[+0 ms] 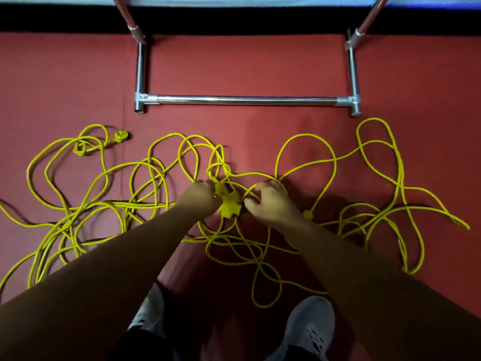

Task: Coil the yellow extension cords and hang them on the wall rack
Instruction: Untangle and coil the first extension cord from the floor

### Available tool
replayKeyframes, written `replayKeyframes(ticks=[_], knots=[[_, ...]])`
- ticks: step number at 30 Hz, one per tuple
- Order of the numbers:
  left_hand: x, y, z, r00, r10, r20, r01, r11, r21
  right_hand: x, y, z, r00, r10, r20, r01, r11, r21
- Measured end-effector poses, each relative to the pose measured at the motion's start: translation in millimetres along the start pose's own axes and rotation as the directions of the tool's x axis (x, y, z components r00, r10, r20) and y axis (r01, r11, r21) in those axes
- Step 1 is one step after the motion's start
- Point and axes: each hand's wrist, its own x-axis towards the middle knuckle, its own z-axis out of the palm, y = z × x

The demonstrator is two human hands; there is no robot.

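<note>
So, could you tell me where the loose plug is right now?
In the head view the plug lies on the red floor at upper left, beside the tangled cords, just below the metal rack's left foot.

Tangled loops of the yellow extension cords point(140, 204) spread over the red floor point(247, 131) from left edge to right, crossing thickest around the left hand point(203, 196) and the right hand point(270, 201), with only small bare patches inside the loops. A bare strip of floor runs between the far loops and the rack point(247, 100), and wider bare floor lies outside its two uprights.
</note>
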Motion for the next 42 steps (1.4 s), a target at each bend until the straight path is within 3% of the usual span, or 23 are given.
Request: replayKeyframes(ticks=[4, 8, 11, 17, 19, 22, 24, 27, 31, 38, 42], knots=[[15.6, -9.3, 8.5, 0.986, -0.159, 0.042, 0.164, 0.974, -0.157, 18.1, -6.8, 33.0, 0.994, 0.091, 0.066, -0.098, 0.989, 0.114], [25.5, -22.6, 21.6, 0.98, -0.149, 0.134, 0.188, 0.918, -0.35, 32.6, -3.7, 58.9, 0.981, 0.161, 0.11, -0.185, 0.949, 0.257], [26.8, -21.8, 31.4, 0.981, -0.066, 0.184, 0.151, 0.853, -0.5, 35.1, 0.5, 71.4, 0.956, 0.229, 0.182, -0.286, 0.865, 0.413], [16.7, -17.8, 31.3, 0.97, -0.11, 0.216, 0.237, 0.606, -0.76, 32.0, -8.4, 65.3, 0.918, 0.231, 0.321, -0.392, 0.65, 0.652], [8.5, -17.5, 21.7, 0.971, -0.103, 0.213, 0.236, 0.525, -0.818, 28.2, -15.3, 49.7, 0.916, 0.201, 0.346, -0.388, 0.66, 0.644], [-7.2, -8.3, -8.2, 0.978, -0.069, 0.198, 0.209, 0.418, -0.884, 15.5, -28.6, 10.9, 0.931, 0.174, 0.321, -0.33, 0.776, 0.538], [-21.2, 4.6, -33.7, 0.982, -0.049, 0.181, 0.186, 0.349, -0.918, 1.5, -37.3, -18.4, 0.93, 0.124, 0.346, -0.311, 0.768, 0.561], [-49.6, 25.7, -73.1, 0.996, -0.002, 0.087, 0.085, 0.259, -0.962, -28.2, -57.0, -63.0, 0.94, 0.063, 0.337, -0.264, 0.761, 0.593], [-101.0, 54.7, -118.4, 0.983, 0.159, -0.093, -0.138, 0.302, -0.943, -78.2, -90.3, -114.0, 0.982, -0.02, 0.187, -0.103, 0.775, 0.623], [-210.2, 81.5, -168.3, 0.878, 0.302, -0.372, -0.462, 0.334, -0.821, -195.3, -149.4, -164.9, 0.976, -0.205, -0.079, 0.206, 0.727, 0.656], [-260.0, 82.7, -190.6, 0.786, 0.324, -0.526, -0.612, 0.293, -0.735, -240.5, -173.4, -184.3, 0.952, -0.154, -0.265, 0.302, 0.623, 0.722]])
